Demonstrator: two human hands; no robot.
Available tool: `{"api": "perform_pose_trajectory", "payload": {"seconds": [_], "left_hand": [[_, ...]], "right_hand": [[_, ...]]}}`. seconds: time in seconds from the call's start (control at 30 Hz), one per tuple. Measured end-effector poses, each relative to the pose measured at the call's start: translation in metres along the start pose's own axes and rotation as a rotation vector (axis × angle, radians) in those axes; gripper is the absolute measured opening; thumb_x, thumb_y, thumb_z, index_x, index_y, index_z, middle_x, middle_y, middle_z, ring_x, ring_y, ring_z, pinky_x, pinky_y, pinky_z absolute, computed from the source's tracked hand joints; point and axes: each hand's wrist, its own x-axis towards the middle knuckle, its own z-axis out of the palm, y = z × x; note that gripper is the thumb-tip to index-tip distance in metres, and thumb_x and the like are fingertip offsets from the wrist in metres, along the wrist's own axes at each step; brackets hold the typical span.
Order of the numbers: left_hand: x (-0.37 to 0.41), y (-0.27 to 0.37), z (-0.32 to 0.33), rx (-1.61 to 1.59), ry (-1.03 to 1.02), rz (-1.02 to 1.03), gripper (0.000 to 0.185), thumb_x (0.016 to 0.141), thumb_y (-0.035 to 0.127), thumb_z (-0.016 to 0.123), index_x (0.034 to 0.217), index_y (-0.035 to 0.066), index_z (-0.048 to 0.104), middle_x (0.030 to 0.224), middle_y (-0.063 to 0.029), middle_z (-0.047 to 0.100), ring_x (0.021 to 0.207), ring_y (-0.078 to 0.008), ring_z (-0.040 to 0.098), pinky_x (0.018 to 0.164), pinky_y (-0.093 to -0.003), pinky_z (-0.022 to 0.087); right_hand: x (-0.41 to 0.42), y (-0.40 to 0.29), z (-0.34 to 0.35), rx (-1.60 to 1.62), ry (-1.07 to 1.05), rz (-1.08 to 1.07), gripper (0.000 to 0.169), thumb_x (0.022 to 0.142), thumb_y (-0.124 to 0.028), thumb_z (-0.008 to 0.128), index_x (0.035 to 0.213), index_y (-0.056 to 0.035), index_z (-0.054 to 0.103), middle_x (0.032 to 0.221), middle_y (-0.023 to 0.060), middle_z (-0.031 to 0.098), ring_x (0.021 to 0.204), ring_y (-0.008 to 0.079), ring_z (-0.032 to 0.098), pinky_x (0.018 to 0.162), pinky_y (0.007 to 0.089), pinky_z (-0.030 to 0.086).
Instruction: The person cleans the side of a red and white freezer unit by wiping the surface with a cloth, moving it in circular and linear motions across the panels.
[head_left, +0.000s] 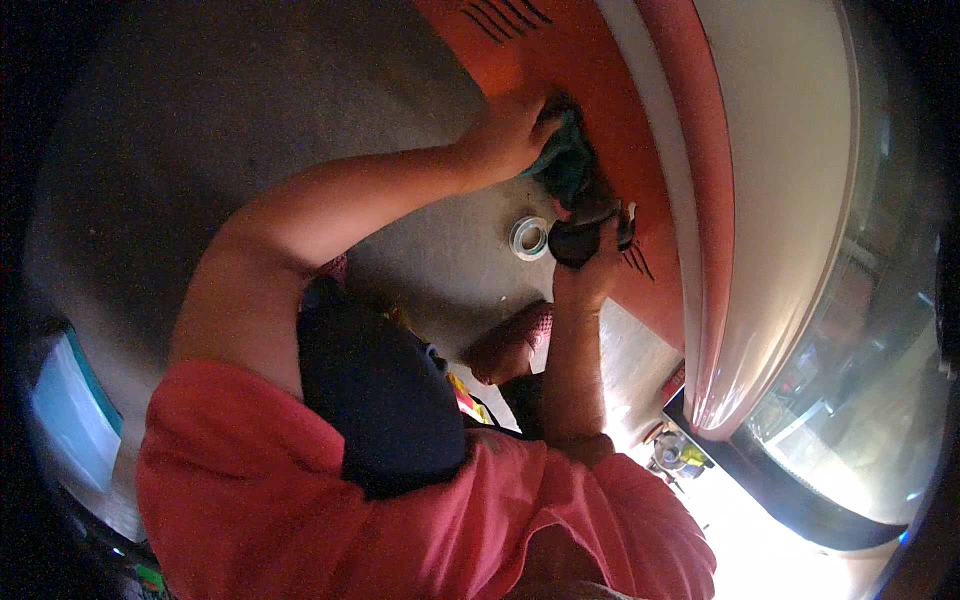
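My left hand (517, 135) is closed around the upper end of a dark green and black object (566, 161), which looks like a hand-held power tool; dim light and blur hide its details. My right hand (596, 255) grips its black lower end. Both hands hold the object close against the orange lower panel (619, 142) of a vehicle body. Whether it touches the paint is hard to tell. Dark slots (510, 19) show in the panel at the top, and more slots (641, 259) lie beside my right hand.
On the concrete floor (420, 247) lies a roll of tape (529, 238), left of my right hand. A reddish mesh shoe (517, 345) rests below it. Red and cream bands (787, 187) curve up to a glass window (847, 360). A metal object (670, 452) stands near bright light.
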Motion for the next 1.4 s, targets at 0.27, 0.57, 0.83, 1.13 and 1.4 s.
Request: {"api": "perform_pose_trajectory", "payload": {"seconds": [0.27,0.57,0.83,1.13,1.4], "left_hand": [[0.034,0.071,-0.026,-0.183,0.307,0.369,0.024,0.082,0.014,0.049,0.101,-0.001,0.050,0.096,-0.0186,0.056,0.085,-0.0307,0.054,0.075,-0.0379,0.042],[-0.015,0.065,0.029,-0.006,-0.489,0.387,0.027,0.075,0.016,0.052,0.098,0.003,0.054,0.098,-0.0169,0.055,0.093,-0.0351,0.052,0.079,-0.0416,0.042],[-0.025,0.059,-0.034,-0.409,-0.780,-0.268,0.038,0.076,0.008,0.055,0.113,0.002,0.049,0.103,-0.0123,0.056,0.093,-0.0225,0.055,0.082,-0.0329,0.042],[-0.011,0.131,-0.143,-0.199,-0.893,-0.419,0.042,0.072,0.007,0.058,0.113,0.000,0.050,0.104,-0.0097,0.055,0.093,-0.0167,0.053,0.081,-0.0281,0.042],[0.005,0.189,-0.157,0.332,-1.203,0.174,0.031,0.061,-0.002,0.054,0.092,0.001,0.054,0.091,-0.0135,0.059,0.085,-0.0287,0.056,0.074,-0.0336,0.043]], "right_hand": [[-0.034,-0.057,0.057,-0.129,-0.126,-0.326,0.040,0.089,-0.030,0.043,0.119,-0.0039,0.042,0.114,0.0082,0.049,0.105,0.0209,0.047,0.090,0.0352,0.038],[-0.021,-0.004,-0.016,0.100,0.092,0.175,0.035,0.088,-0.025,0.046,0.117,-0.0053,0.043,0.112,0.0076,0.050,0.101,0.0213,0.049,0.087,0.0336,0.039],[-0.069,-0.020,-0.020,0.054,0.174,0.208,0.035,0.090,-0.022,0.044,0.118,-0.0009,0.040,0.114,0.0110,0.048,0.106,0.0230,0.047,0.094,0.0353,0.036],[-0.107,-0.055,-0.007,0.615,-0.159,0.177,0.047,0.077,-0.014,0.050,0.121,-0.0009,0.039,0.124,0.0146,0.044,0.116,0.0269,0.040,0.101,0.0386,0.027],[-0.130,-0.080,-0.033,0.976,-0.308,0.205,0.054,0.064,-0.015,0.049,0.115,0.0032,0.045,0.120,0.0170,0.048,0.112,0.0317,0.043,0.101,0.0408,0.027]]}}
